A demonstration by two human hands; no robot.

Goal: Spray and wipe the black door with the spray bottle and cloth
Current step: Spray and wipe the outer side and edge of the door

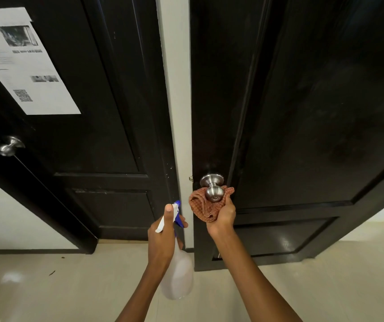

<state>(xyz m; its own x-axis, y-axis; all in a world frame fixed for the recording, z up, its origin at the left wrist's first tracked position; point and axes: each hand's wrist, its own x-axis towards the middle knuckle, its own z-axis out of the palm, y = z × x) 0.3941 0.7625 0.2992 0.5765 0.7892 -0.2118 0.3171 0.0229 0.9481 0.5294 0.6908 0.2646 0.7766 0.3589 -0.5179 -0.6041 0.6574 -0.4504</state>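
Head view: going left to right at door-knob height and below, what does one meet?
Left door's knob → left hand gripping the spray bottle → right hand holding the cloth at the right door's knob → black door panel.

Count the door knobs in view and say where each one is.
2. One door knob sits at the left edge on the left black door. The other door knob is on the right black door, just above the cloth in the right hand.
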